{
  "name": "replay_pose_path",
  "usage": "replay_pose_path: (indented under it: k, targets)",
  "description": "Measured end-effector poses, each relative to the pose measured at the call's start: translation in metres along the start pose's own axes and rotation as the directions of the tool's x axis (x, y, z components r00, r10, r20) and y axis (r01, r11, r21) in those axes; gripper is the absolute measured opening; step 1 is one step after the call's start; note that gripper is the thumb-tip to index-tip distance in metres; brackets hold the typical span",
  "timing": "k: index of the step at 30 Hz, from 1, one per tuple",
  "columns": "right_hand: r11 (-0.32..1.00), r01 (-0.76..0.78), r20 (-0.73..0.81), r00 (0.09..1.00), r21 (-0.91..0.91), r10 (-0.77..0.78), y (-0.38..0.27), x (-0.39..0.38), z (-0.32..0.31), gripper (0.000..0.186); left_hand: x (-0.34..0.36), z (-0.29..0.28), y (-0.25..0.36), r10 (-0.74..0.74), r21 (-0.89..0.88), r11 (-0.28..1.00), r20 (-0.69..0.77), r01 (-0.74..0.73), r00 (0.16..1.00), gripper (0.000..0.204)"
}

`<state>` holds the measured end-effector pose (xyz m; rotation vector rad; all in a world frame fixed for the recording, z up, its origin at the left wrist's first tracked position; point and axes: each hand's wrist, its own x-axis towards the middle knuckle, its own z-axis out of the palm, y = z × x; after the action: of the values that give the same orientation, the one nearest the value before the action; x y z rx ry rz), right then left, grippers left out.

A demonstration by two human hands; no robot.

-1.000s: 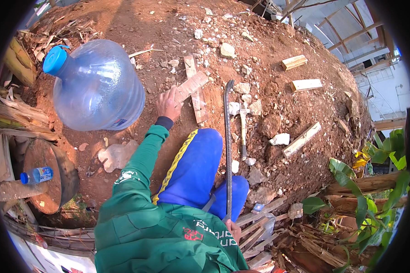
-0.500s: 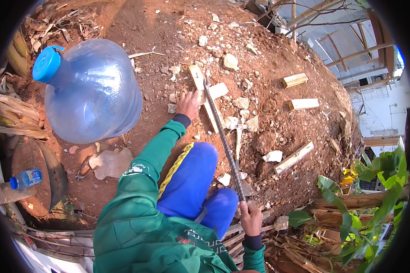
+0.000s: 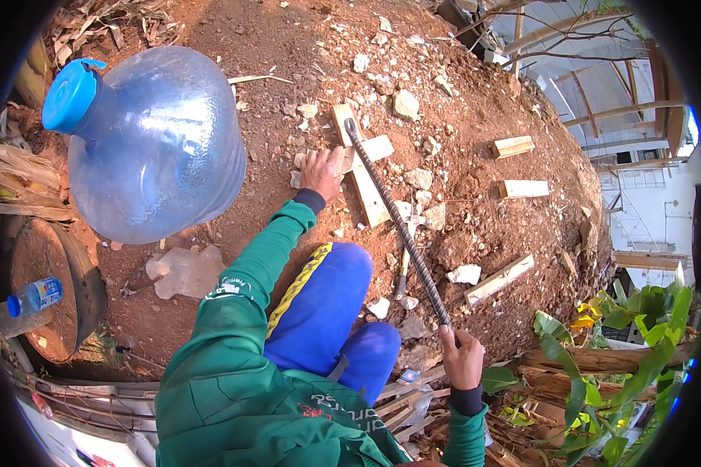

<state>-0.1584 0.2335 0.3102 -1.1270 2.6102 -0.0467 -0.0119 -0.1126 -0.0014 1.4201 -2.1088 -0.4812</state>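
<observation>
My right hand (image 3: 463,359) is closed around the near end of a long ribbed steel bar (image 3: 401,222). The bar slants up and left, and its far end lies over two crossed pieces of wood. My left hand (image 3: 322,173) grips the left end of the short wooden block (image 3: 377,149), which rests across a longer wooden strip (image 3: 371,200) on the ground. Whether the bar's tip touches the wood or a nail cannot be made out. A hammer (image 3: 403,272) lies on the soil beside my knee, partly hidden behind the bar.
A large clear blue water jug (image 3: 163,148) stands at the left, with a small bottle (image 3: 35,297) below it. Three loose wood pieces lie at right: a block (image 3: 513,147), another block (image 3: 524,189) and a strip (image 3: 500,280). Stones dot the sloping soil; leafy plants (image 3: 623,350) grow lower right.
My right hand has moved right and slightly up, swinging the bar's near end the same way. The left hand stays on the wooden block. The view has shifted slightly.
</observation>
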Motion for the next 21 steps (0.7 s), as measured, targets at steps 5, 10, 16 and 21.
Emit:
replay_pose_path:
  k: [5, 10, 16, 21]
  targets:
    - [1.000, 0.012, -0.004, 1.000, -0.025, -0.012, -0.012, 0.000, 0.006, 0.062, 0.008, -0.005, -0.006, 0.009, 0.012, 1.000, 0.005, -0.009, 1.000, 0.074]
    - [0.997, 0.067, -0.051, 0.997, 0.045, -0.064, -0.014, 0.004, 0.006, 0.058, 0.017, -0.011, -0.010, 0.038, 0.021, 0.999, 0.041, -0.039, 0.998, 0.073]
    - [0.998, 0.013, 0.047, 0.999, 0.066, -0.016, 0.016, 0.016, 0.044, 0.062, 0.016, -0.003, -0.017, -0.009, -0.001, 1.000, 0.087, 0.009, 0.996, 0.074]
    - [0.985, -0.041, 0.111, 0.994, 0.167, 0.023, 0.049, 0.020, 0.123, 0.059, 0.016, -0.005, -0.029, 0.052, -0.061, 0.997, 0.211, -0.040, 0.976, 0.083]
